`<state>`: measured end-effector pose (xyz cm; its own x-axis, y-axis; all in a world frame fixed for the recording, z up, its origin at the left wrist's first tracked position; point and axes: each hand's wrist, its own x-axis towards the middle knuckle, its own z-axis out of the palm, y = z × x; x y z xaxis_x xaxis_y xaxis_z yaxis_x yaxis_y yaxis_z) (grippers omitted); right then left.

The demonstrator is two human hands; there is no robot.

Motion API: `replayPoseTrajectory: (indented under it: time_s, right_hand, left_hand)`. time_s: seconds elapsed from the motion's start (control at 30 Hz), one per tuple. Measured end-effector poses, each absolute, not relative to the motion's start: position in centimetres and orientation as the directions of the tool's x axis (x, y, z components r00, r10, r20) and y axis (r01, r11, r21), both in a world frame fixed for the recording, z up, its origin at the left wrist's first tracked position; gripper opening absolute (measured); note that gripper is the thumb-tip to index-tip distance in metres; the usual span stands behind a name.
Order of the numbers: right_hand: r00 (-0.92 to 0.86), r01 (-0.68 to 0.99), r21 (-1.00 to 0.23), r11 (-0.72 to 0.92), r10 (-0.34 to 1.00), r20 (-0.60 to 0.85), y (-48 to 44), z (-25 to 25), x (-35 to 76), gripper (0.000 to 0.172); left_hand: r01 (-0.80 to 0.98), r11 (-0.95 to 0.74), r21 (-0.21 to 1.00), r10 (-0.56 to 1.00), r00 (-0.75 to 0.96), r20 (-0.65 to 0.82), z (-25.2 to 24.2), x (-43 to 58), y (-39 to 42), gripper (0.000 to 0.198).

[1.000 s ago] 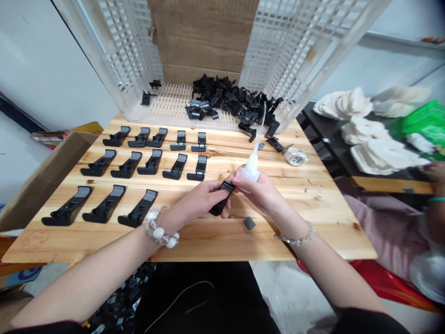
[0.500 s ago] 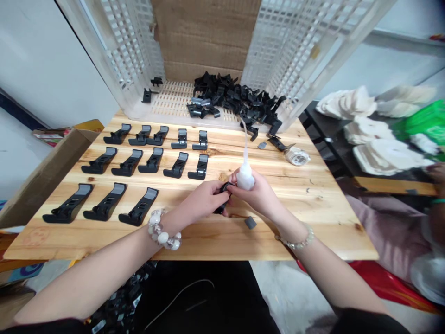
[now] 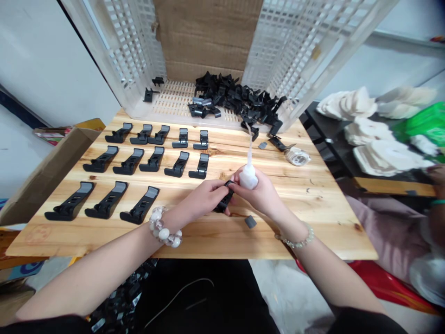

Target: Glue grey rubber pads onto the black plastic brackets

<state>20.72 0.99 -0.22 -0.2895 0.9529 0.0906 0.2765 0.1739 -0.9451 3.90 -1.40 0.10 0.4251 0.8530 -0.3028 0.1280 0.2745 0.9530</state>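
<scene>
My left hand grips a black plastic clip, and most of the clip is hidden by my fingers. My right hand holds a white squeeze bottle with a long thin nozzle pointing up and away from me. The bottle's body sits just beside the top of the clip, and my two hands nearly touch. A small grey pad lies on the wooden table just below my right hand. Rows of black clips with grey pads stand to the left of my hands.
A white lattice crate at the table's far end holds a heap of black clips. A small clear roll lies at the right. White pulp trays sit on a dark surface to the right, where a co-worker's hand shows.
My hands have come closer together around the black clip, and the white bottle has dropped slightly toward it. The view has shifted slightly.
</scene>
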Motion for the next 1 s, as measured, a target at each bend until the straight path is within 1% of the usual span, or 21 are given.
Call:
replayPoseTrajectory:
  time_s: [0.2,0.43,0.57,0.7,0.77,0.87,1.0]
  right_hand:
    - [-0.286,0.257,-0.953,0.161,0.954,0.084,1.06,-0.51,20.75,0.019]
    - [-0.289,0.249,-0.957,0.150,0.954,0.075,1.12,-0.66,20.73,0.019]
    - [-0.284,0.235,-0.964,0.124,0.957,0.054,1.08,-0.48,20.67,0.020]
    - [-0.272,0.211,-0.973,0.089,0.962,0.029,0.95,-0.23,20.56,0.022]
    - [-0.288,0.127,-0.991,0.035,0.958,-0.003,0.97,-0.16,20.60,0.023]
    - [-0.323,-0.066,-0.996,-0.067,0.945,-0.043,1.23,-0.20,20.86,0.023]
    - [-0.306,-0.211,-0.964,-0.161,0.948,-0.091,1.77,-0.32,21.25,0.022]
  left_hand:
    - [0.117,0.262,0.958,0.853,0.436,-0.286,-0.26,3.86,-1.36,0.023]
    - [0.117,0.280,0.953,0.853,0.424,-0.303,-0.31,3.84,-1.40,0.022]
    - [0.115,0.271,0.956,0.860,0.416,-0.295,0.02,3.87,-1.45,0.024]
    - [0.138,0.289,0.947,0.858,0.401,-0.321,0.28,3.88,-1.52,0.027]
    - [0.105,0.300,0.948,0.857,0.407,-0.316,0.07,3.81,-1.49,0.028]
    - [-0.038,0.357,0.933,0.851,0.425,-0.308,-0.39,3.67,-1.38,0.027]
    - [-0.219,0.442,0.870,0.849,0.415,-0.327,-0.41,3.58,-1.27,0.016]
